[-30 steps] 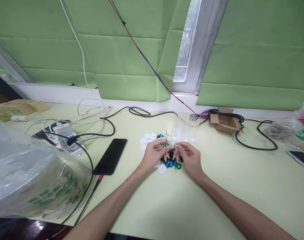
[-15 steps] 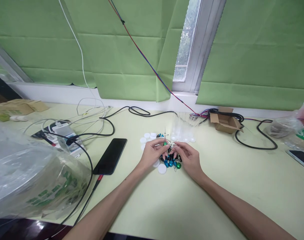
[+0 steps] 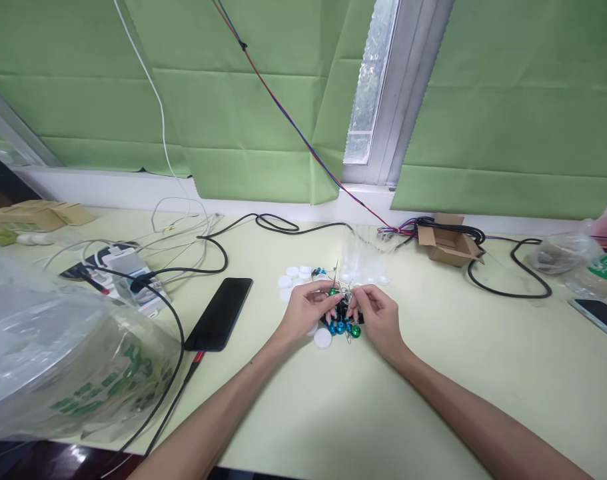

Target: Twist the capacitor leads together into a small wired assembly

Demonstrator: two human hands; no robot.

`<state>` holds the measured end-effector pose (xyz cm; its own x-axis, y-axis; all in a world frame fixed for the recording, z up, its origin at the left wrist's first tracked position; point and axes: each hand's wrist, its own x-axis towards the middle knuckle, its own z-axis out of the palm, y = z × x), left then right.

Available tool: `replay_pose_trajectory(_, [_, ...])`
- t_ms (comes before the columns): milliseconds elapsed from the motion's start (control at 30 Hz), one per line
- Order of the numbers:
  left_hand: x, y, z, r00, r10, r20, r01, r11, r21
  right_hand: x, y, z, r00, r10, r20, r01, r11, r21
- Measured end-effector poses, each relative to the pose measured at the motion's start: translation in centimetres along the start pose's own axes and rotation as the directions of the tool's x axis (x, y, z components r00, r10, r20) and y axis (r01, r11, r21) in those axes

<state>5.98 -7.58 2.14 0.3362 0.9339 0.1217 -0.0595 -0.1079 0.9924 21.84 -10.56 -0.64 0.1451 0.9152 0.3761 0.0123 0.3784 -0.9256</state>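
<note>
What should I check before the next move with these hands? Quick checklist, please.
1. Left hand holding the green part: ok, between thumb and index finger.
2. Right hand grip: cannot tell, the fingers hide what is pinched.
3. Blue round parts within reach: ok, just below the fingers.
4. White discs well clear of the left hand: not ok, some lie close beside it.
5. Black phone apart from both hands: ok.
</note>
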Motion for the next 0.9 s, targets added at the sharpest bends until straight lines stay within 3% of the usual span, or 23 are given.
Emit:
replay_pose_trajectory(467, [0.0,-0.5,-0.3,0.999,-0.003,0.051,0.004,1.0,-0.028,0.0,0.1,-0.1,0.998,0.056,0.01,-0.056,0.998,0.021])
replay_pose_trajectory(667, [0.0,0.2,-0.2,0.999,-0.009,0.035,0.012,0.997,-0.075,0.1,0.1,0.0,1.0,0.016,0.018,-0.017,1.0,0.016])
replay_pose_trajectory(900, [-0.1,1.0,-0.1,0.994,-0.095,-0.063,0.084,0.983,-0.161,0.1,0.5,-0.2,0.993,-0.101,-0.068,0.095,0.992,-0.085])
